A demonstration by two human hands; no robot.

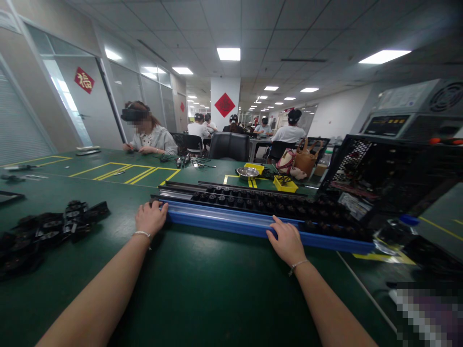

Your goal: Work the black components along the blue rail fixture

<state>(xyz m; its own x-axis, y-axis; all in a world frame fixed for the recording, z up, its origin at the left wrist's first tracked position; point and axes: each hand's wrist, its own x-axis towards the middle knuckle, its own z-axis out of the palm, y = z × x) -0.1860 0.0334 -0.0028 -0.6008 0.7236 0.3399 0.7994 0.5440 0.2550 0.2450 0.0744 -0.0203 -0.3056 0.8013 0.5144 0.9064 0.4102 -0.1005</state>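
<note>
A long blue channel-shaped rail (217, 220) lies across the green table in front of me. My left hand (150, 217) grips its left end, fingers curled over the edge. Farther along, my right hand (288, 239) holds the near side, thumb at the front and fingers over the top. Between the hands the channel shows bare blue; small black parts (325, 227) sit in its right portion. Directly behind it run black rails (231, 200) filled with rows of similar black round-topped parts. What those parts are, I cannot tell.
Black pieces (54, 226) are heaped at the left. An open computer case (347, 168) and a clear bottle with a blue cap (394, 233) stand at the right. A metal bowl (248, 172) and yellow trays (285, 184) lie beyond the rails. A person (152, 135) sits across the table.
</note>
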